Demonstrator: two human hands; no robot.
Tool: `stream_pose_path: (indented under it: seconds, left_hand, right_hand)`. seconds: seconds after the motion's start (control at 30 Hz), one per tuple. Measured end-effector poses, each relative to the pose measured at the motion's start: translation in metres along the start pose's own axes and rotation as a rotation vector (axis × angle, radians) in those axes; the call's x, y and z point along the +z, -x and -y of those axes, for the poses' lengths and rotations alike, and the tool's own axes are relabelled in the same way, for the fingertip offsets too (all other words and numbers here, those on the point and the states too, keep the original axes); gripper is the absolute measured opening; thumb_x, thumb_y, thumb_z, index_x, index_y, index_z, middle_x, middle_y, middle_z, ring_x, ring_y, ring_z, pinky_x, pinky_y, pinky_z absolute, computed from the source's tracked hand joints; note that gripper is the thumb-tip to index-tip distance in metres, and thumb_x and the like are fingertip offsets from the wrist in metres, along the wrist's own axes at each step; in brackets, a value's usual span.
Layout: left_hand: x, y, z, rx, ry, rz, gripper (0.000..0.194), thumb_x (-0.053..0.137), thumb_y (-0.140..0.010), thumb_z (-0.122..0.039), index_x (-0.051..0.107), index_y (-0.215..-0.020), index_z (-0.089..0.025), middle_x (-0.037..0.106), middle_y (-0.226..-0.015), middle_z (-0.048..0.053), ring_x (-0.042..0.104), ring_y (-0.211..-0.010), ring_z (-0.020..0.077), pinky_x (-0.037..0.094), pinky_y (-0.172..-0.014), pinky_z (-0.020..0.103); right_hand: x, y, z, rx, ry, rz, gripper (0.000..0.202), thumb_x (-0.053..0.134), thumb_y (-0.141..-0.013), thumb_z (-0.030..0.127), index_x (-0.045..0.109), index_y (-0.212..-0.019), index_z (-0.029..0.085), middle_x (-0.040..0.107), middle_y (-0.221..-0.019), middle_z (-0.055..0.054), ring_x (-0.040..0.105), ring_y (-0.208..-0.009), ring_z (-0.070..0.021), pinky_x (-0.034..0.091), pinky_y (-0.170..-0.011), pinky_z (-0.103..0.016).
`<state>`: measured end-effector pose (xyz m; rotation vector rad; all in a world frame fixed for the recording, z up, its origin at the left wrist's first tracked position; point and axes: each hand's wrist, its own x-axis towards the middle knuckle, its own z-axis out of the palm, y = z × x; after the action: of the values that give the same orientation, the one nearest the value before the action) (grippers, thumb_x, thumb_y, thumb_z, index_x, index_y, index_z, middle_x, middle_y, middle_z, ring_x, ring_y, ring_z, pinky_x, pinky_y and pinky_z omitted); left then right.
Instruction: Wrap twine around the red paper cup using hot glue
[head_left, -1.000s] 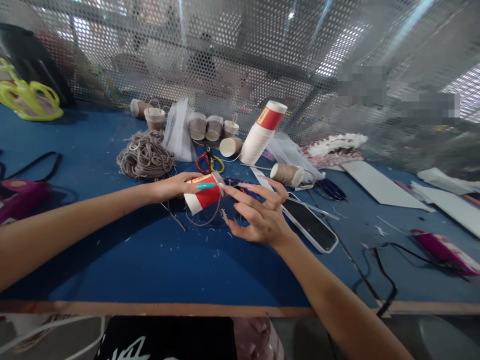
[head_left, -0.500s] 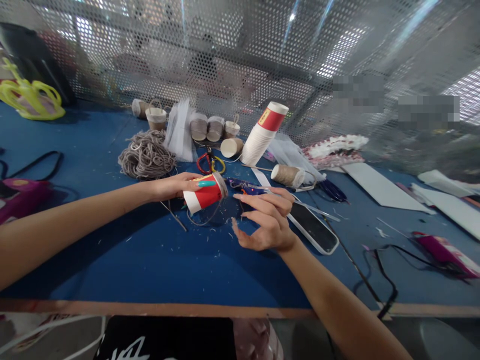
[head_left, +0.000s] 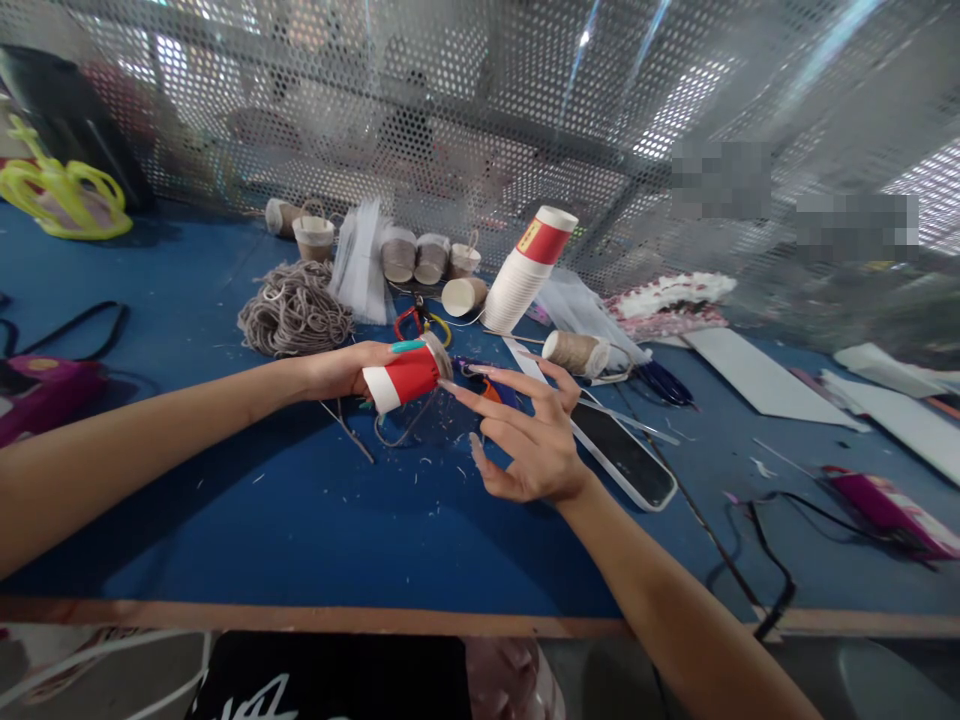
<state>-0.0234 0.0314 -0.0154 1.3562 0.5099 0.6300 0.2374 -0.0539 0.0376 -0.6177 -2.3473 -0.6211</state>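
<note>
My left hand [head_left: 352, 370] is wrapped round a red and white paper cup [head_left: 405, 378], which lies tilted on its side in the air with its base end to the right. Grey cord [head_left: 438, 356] circles that right end, and a loose length hangs below the cup. My right hand [head_left: 529, 430] has its fingers spread, one fingertip at or very near the corded end. Behind its fingers, a blue tool with an orange part [head_left: 491, 388] is partly hidden.
Behind the hands are a grey cord heap [head_left: 295, 310], red and yellow scissors [head_left: 421, 322], a leaning cup stack [head_left: 525, 272] and several cord-wrapped cups. A phone [head_left: 626, 450] lies right, beyond it a purple device [head_left: 892, 508].
The cup has turned slightly in my left hand. My right hand's fingers have spread and reached left to the corded end.
</note>
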Motion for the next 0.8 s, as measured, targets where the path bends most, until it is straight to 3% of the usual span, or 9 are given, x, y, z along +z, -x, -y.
stream_pose_path:
  seconds: [0.2, 0.3, 0.37, 0.5, 0.6, 0.8]
  left_hand:
    - [0.0, -0.001, 0.001, -0.107, 0.173, -0.106, 0.072, 0.077, -0.059, -0.064, 0.067, -0.114, -0.018, 0.073, -0.102, 0.012, 0.067, -0.08, 0.0209, 0.051, -0.069, 0.027]
    - [0.0, -0.001, 0.0, -0.126, 0.184, -0.115, 0.07, 0.079, -0.057, -0.062, 0.068, -0.11, -0.018, 0.073, -0.099, 0.011, 0.066, -0.077, 0.0203, 0.051, -0.067, 0.027]
    - [0.0, -0.001, 0.0, -0.115, 0.177, -0.097, 0.068, 0.079, -0.059, -0.062, 0.068, -0.109, -0.017, 0.074, -0.096, 0.011, 0.066, -0.073, 0.019, 0.051, -0.066, 0.027]
    - [0.002, 0.0, -0.002, -0.062, 0.147, -0.028, 0.064, 0.075, -0.068, -0.059, 0.066, -0.115, -0.017, 0.073, -0.098, 0.013, 0.065, -0.077, 0.0208, 0.051, -0.07, 0.029]
    - [0.004, 0.0, -0.004, -0.072, 0.137, -0.014, 0.061, 0.071, -0.072, -0.059, 0.066, -0.117, -0.017, 0.072, -0.107, 0.015, 0.066, -0.086, 0.0236, 0.05, -0.074, 0.032]
    - [0.01, 0.008, -0.017, -0.143, 0.197, 0.002, 0.058, 0.076, -0.068, -0.057, 0.069, -0.111, -0.018, 0.073, -0.11, 0.012, 0.067, -0.089, 0.0215, 0.051, -0.078, 0.028]
  right_hand:
    - [0.002, -0.001, 0.001, -0.015, -0.104, -0.164, 0.005, 0.053, -0.076, 0.025, 0.049, -0.073, 0.025, 0.075, -0.098, 0.002, 0.063, -0.094, -0.0204, 0.041, -0.095, -0.048]
    - [0.006, 0.001, 0.001, -0.004, -0.111, -0.223, 0.017, 0.058, -0.073, 0.026, 0.046, -0.085, 0.026, 0.072, -0.106, -0.002, 0.059, -0.092, -0.0207, 0.043, -0.091, -0.046]
    - [0.007, 0.0, 0.002, 0.013, -0.092, -0.186, 0.027, 0.06, -0.073, 0.029, 0.046, -0.096, 0.027, 0.069, -0.116, -0.004, 0.057, -0.098, -0.0219, 0.042, -0.092, -0.045]
    - [0.006, -0.003, 0.004, 0.069, -0.055, 0.049, 0.036, 0.056, -0.077, 0.035, 0.044, -0.11, 0.028, 0.061, -0.134, -0.003, 0.048, -0.12, -0.0273, 0.036, -0.098, -0.048]
    - [0.004, -0.005, 0.005, 0.072, -0.01, 0.1, 0.027, 0.055, -0.077, 0.034, 0.047, -0.102, 0.029, 0.064, -0.131, 0.002, 0.046, -0.121, -0.0281, 0.035, -0.098, -0.048]
    - [0.001, -0.002, 0.002, -0.082, 0.122, -0.071, 0.011, 0.056, -0.076, 0.036, 0.051, -0.083, 0.029, 0.072, -0.116, 0.01, 0.053, -0.101, -0.0235, 0.035, -0.091, -0.043]
